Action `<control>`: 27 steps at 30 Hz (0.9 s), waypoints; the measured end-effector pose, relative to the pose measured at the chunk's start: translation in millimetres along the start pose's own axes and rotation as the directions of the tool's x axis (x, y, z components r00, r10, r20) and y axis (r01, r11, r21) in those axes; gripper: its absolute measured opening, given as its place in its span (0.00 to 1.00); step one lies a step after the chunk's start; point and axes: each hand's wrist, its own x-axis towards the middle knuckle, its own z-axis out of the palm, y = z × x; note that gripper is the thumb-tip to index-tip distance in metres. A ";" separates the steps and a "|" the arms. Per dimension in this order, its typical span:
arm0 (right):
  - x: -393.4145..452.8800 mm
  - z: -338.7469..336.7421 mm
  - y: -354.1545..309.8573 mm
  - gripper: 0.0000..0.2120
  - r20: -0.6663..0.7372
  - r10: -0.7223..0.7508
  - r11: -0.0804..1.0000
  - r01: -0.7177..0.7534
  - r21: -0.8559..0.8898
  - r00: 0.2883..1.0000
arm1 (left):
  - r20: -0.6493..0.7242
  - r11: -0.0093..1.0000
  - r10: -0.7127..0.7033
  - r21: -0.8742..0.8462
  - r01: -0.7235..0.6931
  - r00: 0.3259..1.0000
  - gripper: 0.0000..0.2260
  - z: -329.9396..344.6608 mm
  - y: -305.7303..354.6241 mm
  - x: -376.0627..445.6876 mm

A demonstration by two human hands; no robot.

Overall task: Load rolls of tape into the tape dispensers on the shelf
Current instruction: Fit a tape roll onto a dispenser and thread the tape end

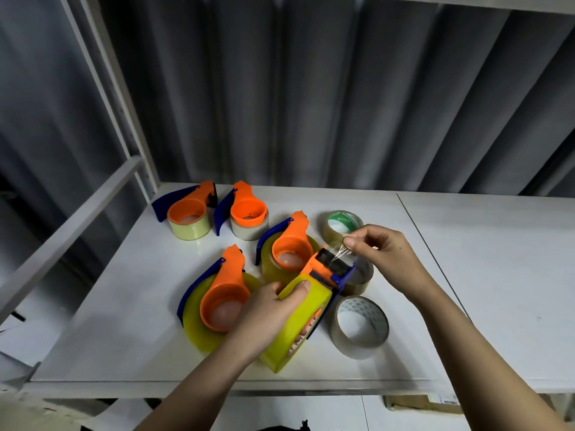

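Note:
My left hand (267, 312) grips a large yellow tape roll (295, 331) seated in an orange and blue dispenser (329, 269), held tilted above the white shelf (124, 306). At the dispenser's cutter, my right hand (382, 253) pinches the stringy end of the tape (340, 252). Two more loaded dispensers lie just left, one (217, 300) at the front and one (289, 250) behind it. Two smaller loaded dispensers (189, 213) (247, 213) stand at the back.
Loose rolls lie on the right: a clear roll (359, 326) at the front, a brownish one (361, 276) partly behind the held dispenser, and one with a green core (342, 225) at the back. A shelf post (109, 98) rises at left. A seam (432, 259) divides the shelf boards.

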 end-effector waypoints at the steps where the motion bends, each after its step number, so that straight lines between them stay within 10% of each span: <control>1: -1.4 -0.5 -1.3 0.06 0.003 0.034 0.999 -0.034 0.001 0.999 | -0.004 1.000 0.000 0.005 0.000 1.000 0.20 0.0 0.0 -0.5; 8: -15.0 13.1 -5.3 0.08 -0.151 0.221 0.963 -0.191 0.188 0.964 | 0.045 0.998 0.056 -0.033 -0.054 0.997 0.28 0.3 2.6 -3.7; 25: -11.0 10.3 -28.2 0.07 -0.095 0.266 0.960 -0.273 -0.061 0.959 | 0.209 0.991 -0.029 -0.124 0.055 0.978 0.05 -15.2 -2.8 0.4; 27: -12.6 12.1 -32.2 0.08 -0.100 0.255 0.959 -0.264 -0.101 0.962 | 0.223 0.986 -0.096 -0.112 0.123 0.970 0.18 -19.5 -6.1 3.4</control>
